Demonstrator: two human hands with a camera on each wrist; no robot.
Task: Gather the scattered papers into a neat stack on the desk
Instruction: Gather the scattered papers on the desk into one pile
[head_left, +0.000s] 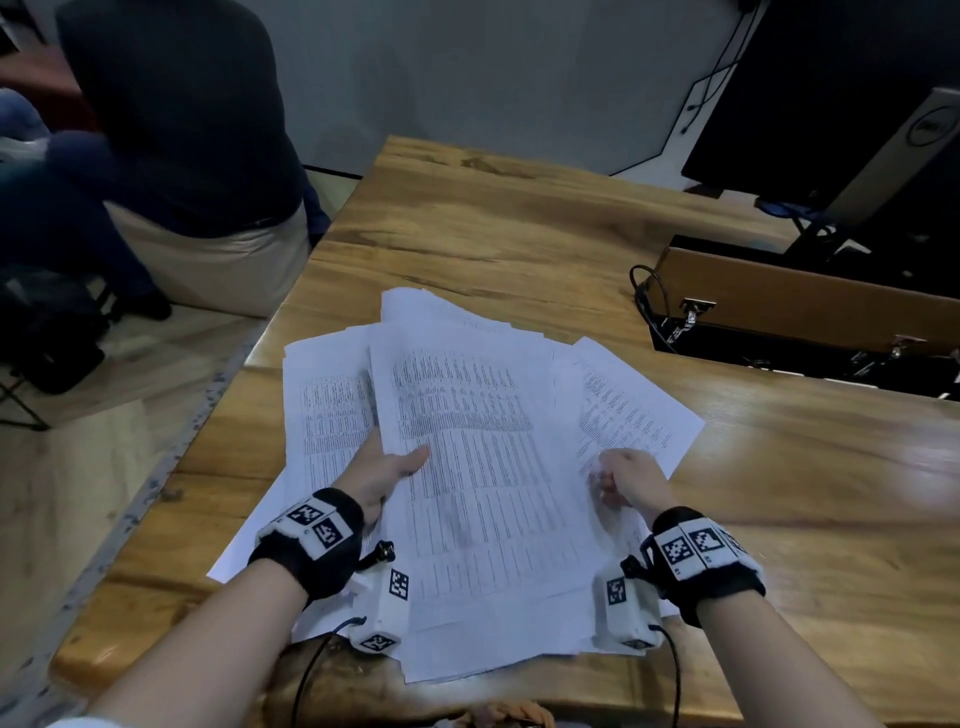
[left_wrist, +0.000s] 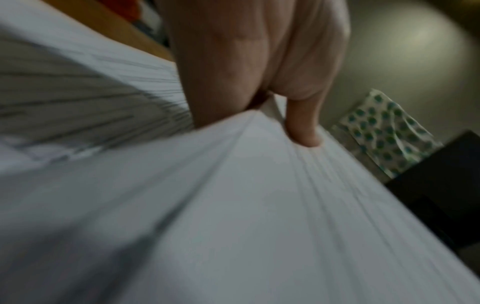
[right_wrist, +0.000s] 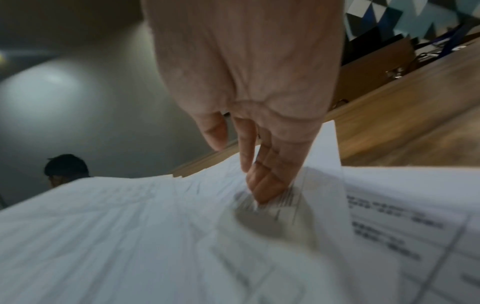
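Note:
Several printed white papers (head_left: 478, 447) lie fanned and overlapping on the wooden desk (head_left: 493, 223). My left hand (head_left: 397, 465) grips the left edge of the upper bundle, thumb on top and fingers hidden beneath. In the left wrist view the left hand (left_wrist: 280, 125) pinches a thick sheaf of papers (left_wrist: 246, 205). My right hand (head_left: 613, 480) is curled at the bundle's right edge. Seen from the right wrist, the right hand (right_wrist: 241, 164) has bent fingers (right_wrist: 265, 185) on the papers (right_wrist: 155, 236), with one sheet standing up behind them. More sheets spread out to either side.
A brown case (head_left: 779, 296) with cables (head_left: 647, 301) sits at the right rear, and a dark monitor (head_left: 831, 104) stands behind it. A seated person (head_left: 182, 130) is beyond the desk's left edge. Bare wood shows beyond the papers and to their right.

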